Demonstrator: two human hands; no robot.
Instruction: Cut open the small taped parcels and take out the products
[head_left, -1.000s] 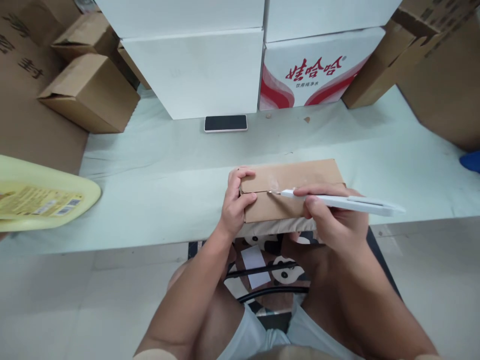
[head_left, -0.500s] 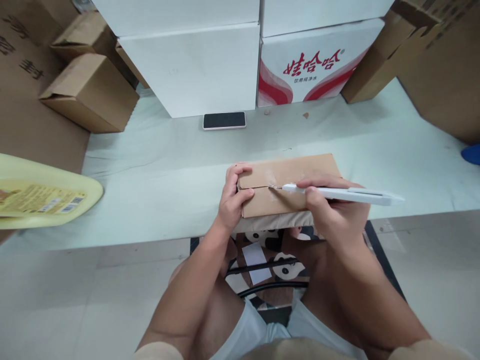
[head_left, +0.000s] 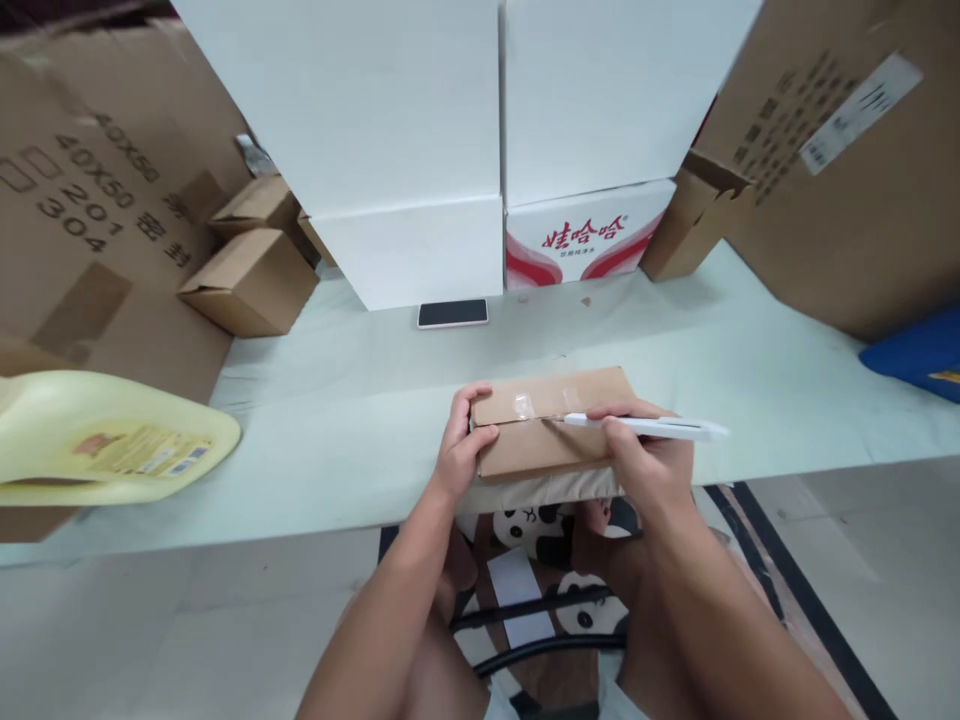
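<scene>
A small brown cardboard box [head_left: 547, 440] lies near the front edge of the table, with pieces of clear tape [head_left: 523, 405] across its top seam. My left hand [head_left: 461, 445] grips the box's left end, thumb on top and fingers curled around the far side. In my right hand [head_left: 652, 450] is a white utility knife [head_left: 660, 428], held like a pen. Its blade tip touches the seam around the middle of the box, just right of one tape piece. The fingers of my right hand partly cover the box's right end.
White cartons [head_left: 427, 250] stand stacked at the back, with a phone [head_left: 453, 313] lying before them. Small brown boxes [head_left: 255, 285] and a yellow bottle [head_left: 120, 440] are on the left. A blue container [head_left: 919, 350] sits at the right edge.
The camera view has tilted up, so everything sits lower in the picture. The knife tip has moved a little rightward along the seam, away from the left tape piece.
</scene>
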